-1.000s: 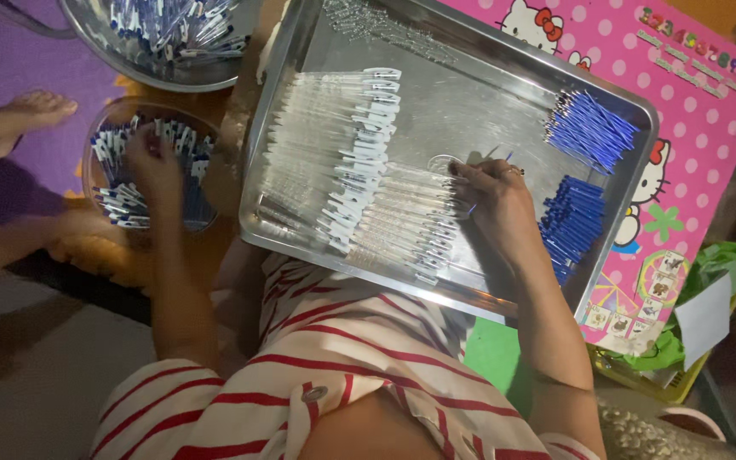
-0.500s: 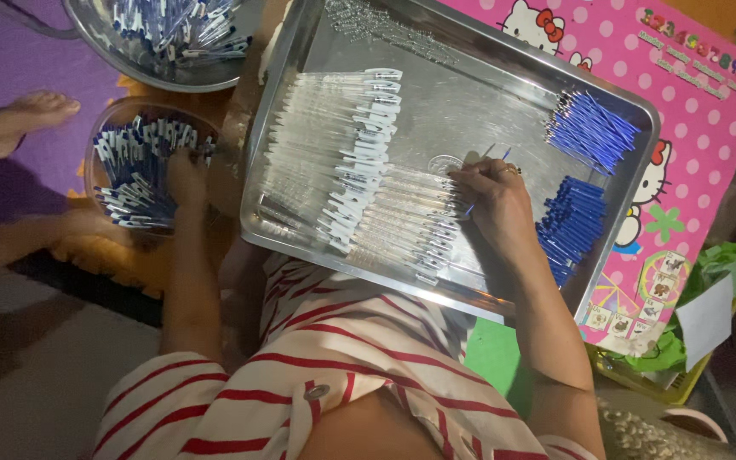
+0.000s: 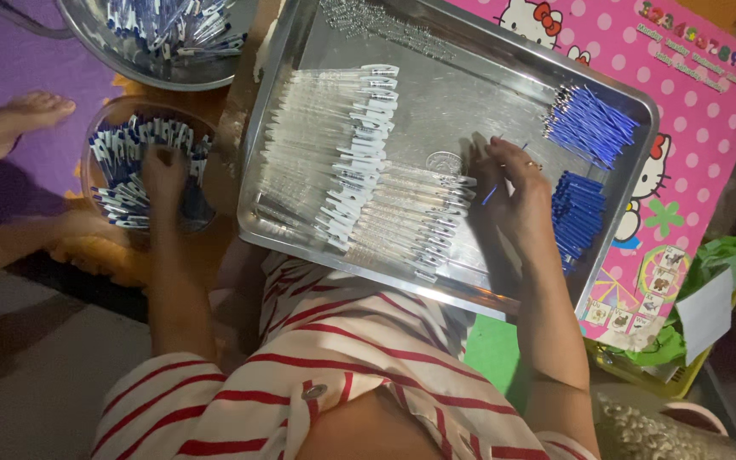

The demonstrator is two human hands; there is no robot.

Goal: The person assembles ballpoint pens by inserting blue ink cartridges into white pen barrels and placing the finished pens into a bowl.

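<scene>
the right hand (image 3: pixel 517 192) rests palm down on the tray (image 3: pixel 504 81), its fingers (image 3: pixel 504 153) pinching 1 thin blue refill (image 3: pixel 490 194) that pokes out beneath them. the left hand (image 3: pixel 163 175) is sunk into the small bowl (image 3: pixel 95 145) at the tray's left; its fingers are buried among blue and white pen parts (image 3: pixel 125 200), so i cannot tell whether they are clenched or loose.

counted: 2 hands, 1 tray, 2 bowls, 2 heaps of blue refills (image 3: pixel 585 128) at the tray's right end, 1 above the other, and 2 rows of clear pen barrels (image 3: pixel 334 145) laid side by side, the lower row (image 3: pixel 415 217) just left of the right hand. single pens are too many and too small to count. a scatter of tiny springs (image 3: pixel 368 21) lies in the tray's top corner.

against 0.5 s ago, the left hand has gone from the small bowl's right rim to deep in its middle; the right hand has stayed on the same spot, with the refill now showing below the fingers.

around: a big bowl (image 3: pixel 129 64) of pen parts sits at top left, a pink dotted mat (image 3: pixel 700 111) lies under the tray, a bare foot (image 3: pixel 19 119) rests on purple flooring at left, and a green bag (image 3: pixel 717 255) sits at right. the person's striped shirt (image 3: pixel 300 366) hides the tray's near edge.
</scene>
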